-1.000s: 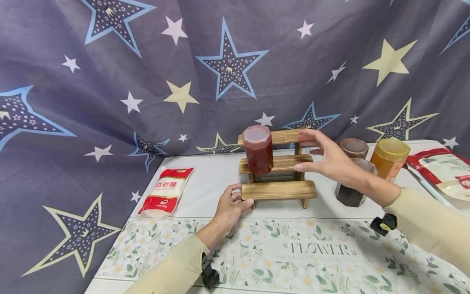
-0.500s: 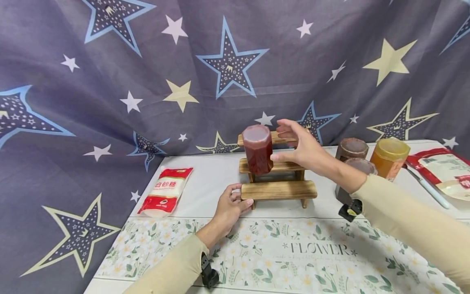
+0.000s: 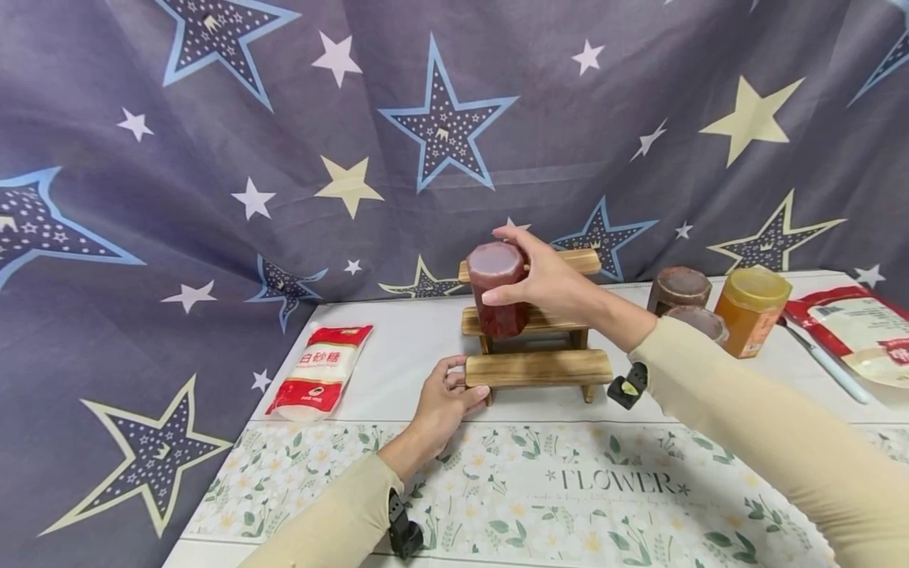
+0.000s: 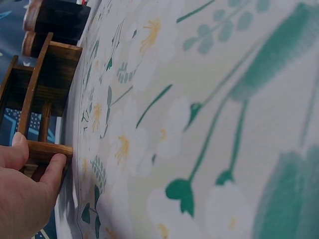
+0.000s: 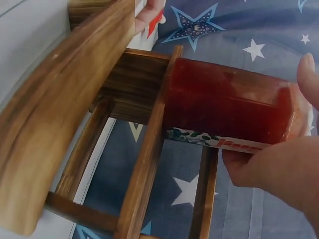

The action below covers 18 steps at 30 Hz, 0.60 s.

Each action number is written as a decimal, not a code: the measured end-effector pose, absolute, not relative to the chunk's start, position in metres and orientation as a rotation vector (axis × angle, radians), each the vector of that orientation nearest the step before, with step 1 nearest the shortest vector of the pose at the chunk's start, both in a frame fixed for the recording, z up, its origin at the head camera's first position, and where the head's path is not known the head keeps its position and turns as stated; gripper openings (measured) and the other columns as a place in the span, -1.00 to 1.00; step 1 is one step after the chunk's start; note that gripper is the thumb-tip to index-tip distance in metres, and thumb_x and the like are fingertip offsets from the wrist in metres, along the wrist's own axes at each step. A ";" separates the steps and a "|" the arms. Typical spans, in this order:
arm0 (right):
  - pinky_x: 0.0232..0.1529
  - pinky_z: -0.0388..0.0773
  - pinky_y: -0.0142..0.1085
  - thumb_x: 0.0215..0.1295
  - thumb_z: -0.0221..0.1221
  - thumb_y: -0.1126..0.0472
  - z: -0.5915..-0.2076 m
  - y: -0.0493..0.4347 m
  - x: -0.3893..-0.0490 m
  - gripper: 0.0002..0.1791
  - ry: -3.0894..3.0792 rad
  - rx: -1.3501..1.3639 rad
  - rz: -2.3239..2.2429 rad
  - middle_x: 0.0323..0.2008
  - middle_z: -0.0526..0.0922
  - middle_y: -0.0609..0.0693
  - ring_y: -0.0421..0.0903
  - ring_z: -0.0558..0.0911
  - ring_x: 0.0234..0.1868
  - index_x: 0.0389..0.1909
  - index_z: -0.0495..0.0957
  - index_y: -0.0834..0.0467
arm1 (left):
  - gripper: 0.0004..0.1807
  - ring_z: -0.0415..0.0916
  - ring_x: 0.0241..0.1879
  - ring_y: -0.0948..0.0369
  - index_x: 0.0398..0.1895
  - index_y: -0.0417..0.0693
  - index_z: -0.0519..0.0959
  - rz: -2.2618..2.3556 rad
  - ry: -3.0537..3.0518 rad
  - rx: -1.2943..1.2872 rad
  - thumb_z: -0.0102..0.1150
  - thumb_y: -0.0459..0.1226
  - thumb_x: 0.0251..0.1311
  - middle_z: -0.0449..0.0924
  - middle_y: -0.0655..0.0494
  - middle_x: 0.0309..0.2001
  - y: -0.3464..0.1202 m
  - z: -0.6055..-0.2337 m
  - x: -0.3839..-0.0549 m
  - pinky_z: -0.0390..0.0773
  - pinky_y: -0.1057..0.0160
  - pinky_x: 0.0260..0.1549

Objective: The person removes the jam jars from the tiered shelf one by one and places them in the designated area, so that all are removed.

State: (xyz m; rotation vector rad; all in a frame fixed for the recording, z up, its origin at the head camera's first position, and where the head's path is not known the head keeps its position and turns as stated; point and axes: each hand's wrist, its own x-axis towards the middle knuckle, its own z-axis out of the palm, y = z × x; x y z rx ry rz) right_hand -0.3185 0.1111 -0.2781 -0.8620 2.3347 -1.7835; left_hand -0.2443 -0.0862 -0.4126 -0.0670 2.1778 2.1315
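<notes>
A three-step wooden shelf stand (image 3: 540, 368) is on the white table. On its middle step, toward the left end, a jar of red jam (image 3: 499, 315) stands upright. My right hand (image 3: 547, 278) holds the jar near its lid, thumb in front and fingers behind. In the right wrist view the red jar (image 5: 224, 102) rests with its base on the step, and the hand (image 5: 279, 169) is around its lid end. My left hand (image 3: 439, 404) grips the left end of the lowest step; in the left wrist view its thumb and finger (image 4: 55, 169) pinch the board's end.
A red and white sugar bag (image 3: 321, 371) lies left of the stand. To the right are a dark jar (image 3: 679, 290), another lidded jar (image 3: 699, 322) partly behind my sleeve, an amber jar (image 3: 751, 312), a blue-handled utensil (image 3: 829, 368) and a red-white pouch (image 3: 862, 331).
My right hand has moved left from the stand's right end to the red jar and now grips it around the top. The left hand, stand and jar stay where they were.
</notes>
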 end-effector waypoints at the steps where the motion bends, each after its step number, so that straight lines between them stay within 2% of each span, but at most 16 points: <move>1: 0.18 0.49 -0.05 0.00 0.46 0.23 -0.278 0.110 -0.319 0.00 2.335 -0.860 -1.762 0.24 0.35 0.12 0.03 0.43 0.18 0.44 0.10 0.08 | -0.36 0.60 -0.12 0.12 0.31 -0.18 0.23 2.131 2.176 -0.067 0.22 -0.52 0.17 0.50 -0.20 -0.01 -0.086 -0.413 -0.244 0.67 0.18 -0.07; 10: 0.12 0.53 -0.07 -0.07 0.50 0.25 -0.281 0.103 -0.326 -0.13 2.367 -0.890 -1.775 0.09 0.47 0.12 0.02 0.49 0.08 0.29 0.29 0.14 | -0.37 0.60 -0.12 0.12 0.30 -0.19 0.22 2.135 2.173 -0.062 0.21 -0.53 0.17 0.51 -0.20 -0.03 -0.086 -0.412 -0.243 0.67 0.18 -0.07; 18: 0.10 0.53 -0.08 -0.12 0.53 0.23 -0.282 0.104 -0.329 -0.18 2.353 -0.862 -1.815 0.05 0.51 0.09 0.00 0.50 0.06 0.22 0.37 0.09 | -0.36 0.60 -0.13 0.13 0.30 -0.15 0.23 2.129 2.174 -0.076 0.22 -0.53 0.16 0.51 -0.18 -0.03 -0.085 -0.412 -0.244 0.68 0.20 -0.09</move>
